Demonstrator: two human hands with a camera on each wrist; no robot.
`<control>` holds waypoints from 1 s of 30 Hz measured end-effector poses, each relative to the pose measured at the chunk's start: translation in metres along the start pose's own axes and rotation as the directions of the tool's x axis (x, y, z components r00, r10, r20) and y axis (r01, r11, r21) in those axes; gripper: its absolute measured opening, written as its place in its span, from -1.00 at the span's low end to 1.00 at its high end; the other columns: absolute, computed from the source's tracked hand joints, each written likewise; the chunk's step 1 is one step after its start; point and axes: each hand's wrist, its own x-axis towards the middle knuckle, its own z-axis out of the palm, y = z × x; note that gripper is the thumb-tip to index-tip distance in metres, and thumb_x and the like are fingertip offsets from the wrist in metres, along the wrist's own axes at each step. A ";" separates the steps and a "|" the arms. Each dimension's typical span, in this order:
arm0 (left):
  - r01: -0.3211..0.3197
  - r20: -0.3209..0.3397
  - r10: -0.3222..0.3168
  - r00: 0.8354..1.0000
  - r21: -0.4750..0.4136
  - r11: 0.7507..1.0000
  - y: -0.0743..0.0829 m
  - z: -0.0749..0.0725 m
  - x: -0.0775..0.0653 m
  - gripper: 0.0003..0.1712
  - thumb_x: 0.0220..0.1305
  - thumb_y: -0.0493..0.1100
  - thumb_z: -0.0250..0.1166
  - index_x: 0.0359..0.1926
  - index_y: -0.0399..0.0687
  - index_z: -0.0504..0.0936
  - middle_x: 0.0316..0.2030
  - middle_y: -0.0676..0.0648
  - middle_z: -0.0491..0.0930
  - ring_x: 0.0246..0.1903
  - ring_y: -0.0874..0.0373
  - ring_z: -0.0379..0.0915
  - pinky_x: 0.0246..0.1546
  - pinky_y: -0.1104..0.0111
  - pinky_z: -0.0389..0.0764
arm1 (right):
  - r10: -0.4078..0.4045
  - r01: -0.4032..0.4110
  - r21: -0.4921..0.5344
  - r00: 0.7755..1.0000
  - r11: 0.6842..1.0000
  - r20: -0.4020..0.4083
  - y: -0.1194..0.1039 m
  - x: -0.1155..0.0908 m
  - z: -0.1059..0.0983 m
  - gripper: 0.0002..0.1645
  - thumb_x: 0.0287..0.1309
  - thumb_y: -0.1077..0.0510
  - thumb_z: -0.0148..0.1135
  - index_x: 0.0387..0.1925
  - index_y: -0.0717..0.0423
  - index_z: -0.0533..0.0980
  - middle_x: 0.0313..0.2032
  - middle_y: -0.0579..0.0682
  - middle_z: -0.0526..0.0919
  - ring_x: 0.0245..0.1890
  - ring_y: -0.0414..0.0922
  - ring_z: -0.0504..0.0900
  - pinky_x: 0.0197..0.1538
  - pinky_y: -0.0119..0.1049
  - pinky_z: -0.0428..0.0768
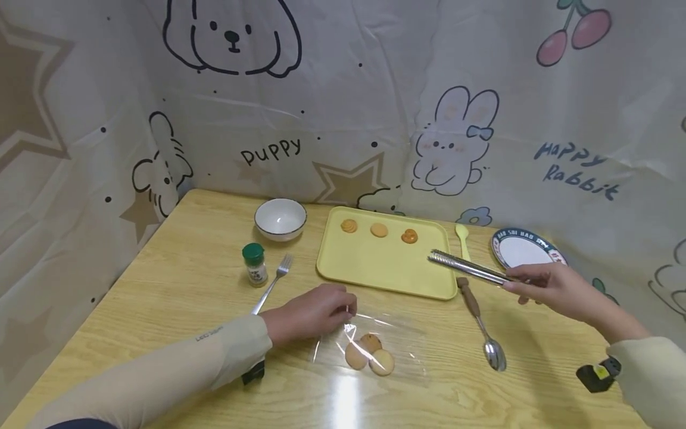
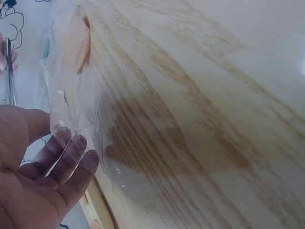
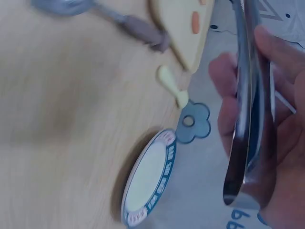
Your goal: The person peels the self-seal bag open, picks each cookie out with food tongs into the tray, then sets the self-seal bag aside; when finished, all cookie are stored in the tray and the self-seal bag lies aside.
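Observation:
My right hand (image 1: pixel 557 289) grips metal tongs (image 1: pixel 471 269), whose tips reach over the right side of a yellow tray (image 1: pixel 370 265). Three cookies lie in a row along the tray's far side: a swirled one (image 1: pixel 349 226), a plain round one (image 1: pixel 379 230) and a darker orange one (image 1: pixel 409 236). With its fingertips my left hand (image 1: pixel 316 311) pinches the edge of a clear plastic bag (image 1: pixel 407 351) in front of the tray. Several round cookies (image 1: pixel 382 362) show inside the bag. The left wrist view shows the thin film (image 2: pixel 71 105) between thumb and fingers.
Left of the tray stand a white bowl (image 1: pixel 280 219), a green-capped shaker (image 1: pixel 255 265) and a fork (image 1: pixel 273 281). To its right lie a pale yellow spoon (image 1: pixel 462 239), a wooden-handled metal spoon (image 1: pixel 485 333) and a blue-rimmed plate (image 1: pixel 525 250). A printed curtain (image 1: pixel 343 107) hangs behind the table.

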 end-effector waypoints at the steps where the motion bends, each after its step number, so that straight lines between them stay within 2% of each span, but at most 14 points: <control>1: -0.001 -0.001 0.001 1.000 -0.001 1.000 0.000 0.000 0.000 -0.92 0.32 -0.19 0.21 -0.28 0.00 0.64 -0.37 0.11 0.49 -0.36 0.32 0.36 -0.33 0.52 0.44 | -0.018 0.018 -0.001 1.000 1.000 0.003 0.001 -0.006 0.001 -0.59 0.26 0.00 0.23 0.05 0.13 0.58 -0.36 -0.15 0.73 -0.42 -0.33 0.64 -0.39 -0.39 0.54; 5: 0.008 -0.005 -0.008 1.000 0.000 1.000 0.000 -0.001 -0.001 -0.91 0.32 -0.19 0.21 -0.26 0.00 0.65 -0.36 0.11 0.51 -0.35 0.32 0.37 -0.32 0.53 0.45 | -0.085 0.082 0.043 0.993 0.996 0.078 0.006 -0.027 0.006 -0.71 0.19 0.06 0.29 -0.07 0.07 0.63 -0.45 -0.26 0.69 -0.49 -0.32 0.58 -0.47 -0.41 0.49; 9: 0.015 -0.008 -0.015 1.000 -0.009 1.000 0.000 -0.002 0.000 -0.91 0.32 -0.19 0.20 -0.26 0.00 0.65 -0.37 0.11 0.51 -0.36 0.33 0.37 -0.33 0.53 0.45 | -0.143 0.117 0.140 0.971 0.983 0.192 0.012 -0.045 0.011 -0.82 0.21 0.11 0.27 -0.15 -0.01 0.66 -0.44 -0.25 0.67 -0.51 -0.28 0.57 -0.51 -0.40 0.46; 13: 0.011 -0.013 -0.011 1.000 -0.013 1.000 0.000 -0.003 0.000 -0.91 0.32 -0.20 0.21 -0.27 -0.01 0.65 -0.37 0.10 0.51 -0.36 0.32 0.37 -0.33 0.53 0.45 | -0.211 0.155 0.242 0.951 0.958 0.225 0.013 -0.055 0.021 -0.82 0.24 0.21 0.22 -0.15 0.06 0.67 -0.43 -0.22 0.69 -0.50 -0.25 0.60 -0.51 -0.37 0.48; 16: 0.009 -0.017 -0.010 1.000 -0.009 1.000 0.001 -0.003 0.000 -0.91 0.31 -0.21 0.21 -0.27 -0.01 0.65 -0.37 0.09 0.51 -0.36 0.31 0.37 -0.33 0.52 0.45 | -0.231 0.162 0.283 0.946 0.945 0.227 0.011 -0.056 0.031 -0.81 0.25 0.23 0.20 -0.14 0.10 0.66 -0.39 -0.19 0.71 -0.49 -0.24 0.60 -0.48 -0.35 0.51; 18: 0.005 -0.019 -0.005 1.000 -0.010 1.000 0.001 -0.003 0.000 -0.92 0.31 -0.20 0.21 -0.27 -0.02 0.65 -0.36 0.09 0.51 -0.36 0.31 0.37 -0.33 0.52 0.45 | -0.218 0.149 0.291 0.950 0.945 0.222 0.008 -0.055 0.038 -0.80 0.24 0.21 0.21 -0.13 0.11 0.66 -0.35 -0.16 0.73 -0.48 -0.27 0.60 -0.45 -0.35 0.54; 23: 0.003 -0.025 -0.003 1.000 0.000 1.000 0.000 0.000 -0.001 -0.91 0.31 -0.19 0.21 -0.27 -0.01 0.65 -0.37 0.10 0.50 -0.36 0.32 0.36 -0.33 0.53 0.44 | -0.206 0.147 0.267 0.956 0.952 0.209 0.000 -0.050 0.058 -0.73 0.20 0.13 0.28 -0.09 0.14 0.64 -0.27 -0.10 0.76 -0.36 -0.42 0.63 -0.35 -0.41 0.61; 26: 0.000 -0.035 0.000 0.999 0.006 1.000 -0.001 0.001 -0.002 -0.91 0.30 -0.20 0.21 -0.28 0.00 0.65 -0.40 0.10 0.49 -0.38 0.32 0.35 -0.35 0.53 0.42 | -0.237 0.167 0.288 0.944 0.943 0.228 -0.004 -0.047 0.067 -0.68 0.19 0.10 0.29 -0.07 0.20 0.62 -0.25 -0.05 0.76 -0.29 -0.43 0.65 -0.32 -0.43 0.63; 30: 0.004 -0.036 -0.004 0.999 0.002 1.000 -0.002 0.002 -0.004 -0.92 0.31 -0.20 0.21 -0.29 0.01 0.64 -0.40 0.11 0.47 -0.38 0.32 0.34 -0.35 0.52 0.41 | -0.246 0.171 0.294 0.938 0.940 0.242 -0.011 -0.044 0.077 -0.62 0.17 0.04 0.31 -0.05 0.18 0.61 -0.22 -0.03 0.75 -0.27 -0.43 0.64 -0.31 -0.43 0.62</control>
